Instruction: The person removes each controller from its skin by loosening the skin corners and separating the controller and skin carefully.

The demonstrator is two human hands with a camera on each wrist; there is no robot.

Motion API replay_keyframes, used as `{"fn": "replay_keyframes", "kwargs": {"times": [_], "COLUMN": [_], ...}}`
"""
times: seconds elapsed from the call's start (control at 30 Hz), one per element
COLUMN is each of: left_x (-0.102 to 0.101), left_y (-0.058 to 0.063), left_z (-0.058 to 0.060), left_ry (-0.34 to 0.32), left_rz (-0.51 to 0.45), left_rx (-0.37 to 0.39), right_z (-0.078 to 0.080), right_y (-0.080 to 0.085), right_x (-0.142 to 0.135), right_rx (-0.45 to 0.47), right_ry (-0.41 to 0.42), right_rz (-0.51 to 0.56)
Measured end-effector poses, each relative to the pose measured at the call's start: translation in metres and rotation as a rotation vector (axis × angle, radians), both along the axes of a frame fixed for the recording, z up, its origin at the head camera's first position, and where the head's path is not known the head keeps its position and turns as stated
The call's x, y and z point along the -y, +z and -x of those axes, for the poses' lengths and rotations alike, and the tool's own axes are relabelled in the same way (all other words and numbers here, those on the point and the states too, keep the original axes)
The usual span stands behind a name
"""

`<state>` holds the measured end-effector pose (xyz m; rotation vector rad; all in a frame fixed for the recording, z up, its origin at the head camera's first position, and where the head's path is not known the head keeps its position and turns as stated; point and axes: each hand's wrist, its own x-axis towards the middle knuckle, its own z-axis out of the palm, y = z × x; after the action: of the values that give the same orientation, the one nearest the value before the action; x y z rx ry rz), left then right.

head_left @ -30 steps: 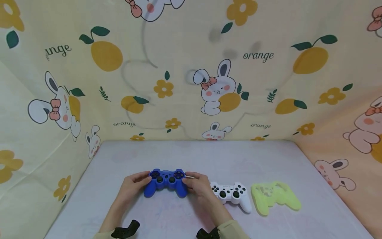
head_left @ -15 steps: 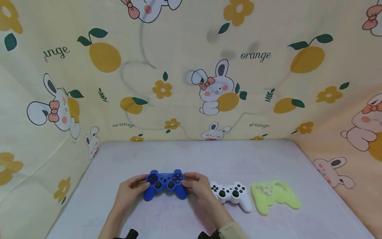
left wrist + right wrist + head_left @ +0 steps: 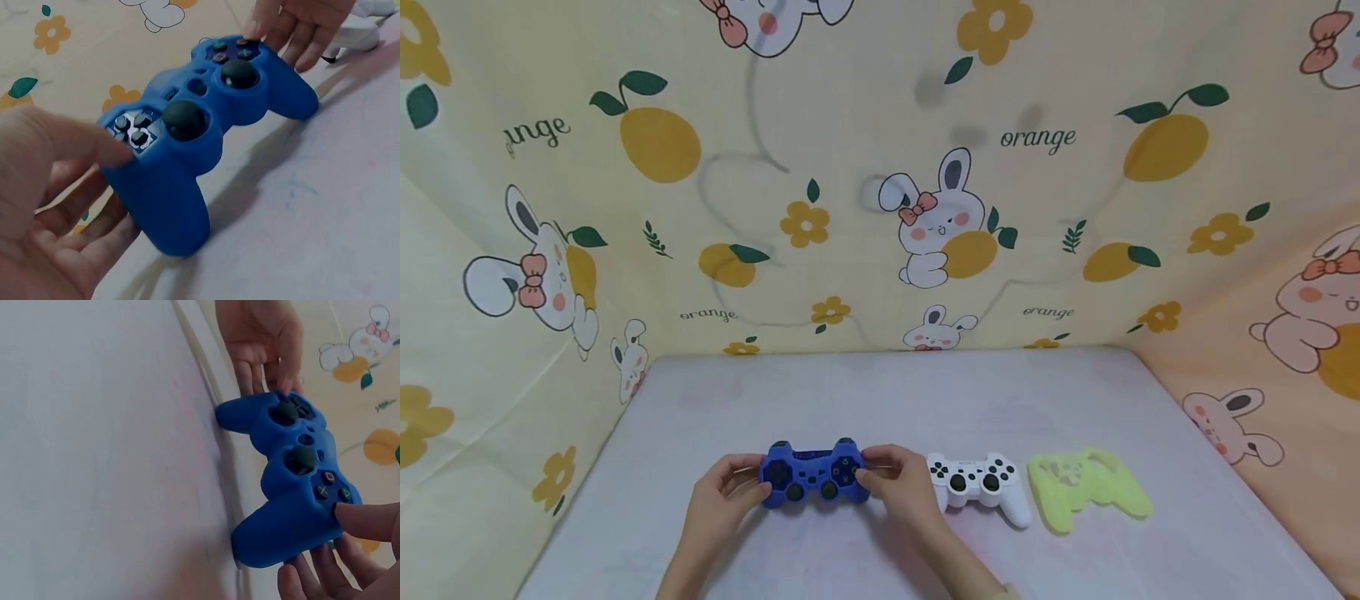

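A blue game controller (image 3: 812, 477), apparently inside a soft blue cover, is held by both hands with its buttons and thumbsticks showing. My left hand (image 3: 718, 500) pinches its left end, thumb on top near the direction buttons and fingers underneath. On the opposite end, my right hand (image 3: 908, 490) has its thumb beside the symbol buttons and its fingers below. In the left wrist view the controller (image 3: 165, 194) is tilted, and a shadow falls on the table under it. From the right wrist view, both grips of the controller (image 3: 275, 531) point toward the table side.
To the right of my right hand lies a white game controller (image 3: 973, 487), partly hidden by that hand. Farther right is a flat lime-green controller cover (image 3: 1063, 493). The pale table (image 3: 880, 392) ends at a printed cloth backdrop (image 3: 850, 267) behind and at both sides.
Both hands have brought the blue controller slightly nearer and tipped it, so its top edge shows and its grips look shorter. The white controller and green cover have stayed put.
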<state>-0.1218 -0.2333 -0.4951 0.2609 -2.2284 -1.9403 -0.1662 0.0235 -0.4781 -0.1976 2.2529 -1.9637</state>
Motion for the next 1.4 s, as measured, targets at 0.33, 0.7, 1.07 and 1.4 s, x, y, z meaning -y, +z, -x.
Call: {"fn": "replay_keyframes", "kwargs": {"times": [0.33,0.7,1.07,1.4], "left_x": [-0.007,-0.015,-0.012,-0.011], "left_y": [-0.003,0.002,-0.003,-0.003], "left_z": [-0.005,0.011,0.007,-0.001], "left_ry": [-0.05,-0.252,-0.27,-0.305], "left_rz": [0.104,0.191,0.153,0.19], "left_rx": [-0.045,-0.027,-0.068,-0.064], "right_z": [-0.011,-0.002,0.036,0.045], "right_y": [0.0,0.001,0.051,0.046], "right_x": [-0.013,-0.023,-0.024,-0.008], "right_rx": [-0.018,-0.115,-0.285,-0.275], "right_ry": [0.111,0.265,0.675,0.853], "right_rz": [0.016,-0.104,-0.313,-0.317]}}
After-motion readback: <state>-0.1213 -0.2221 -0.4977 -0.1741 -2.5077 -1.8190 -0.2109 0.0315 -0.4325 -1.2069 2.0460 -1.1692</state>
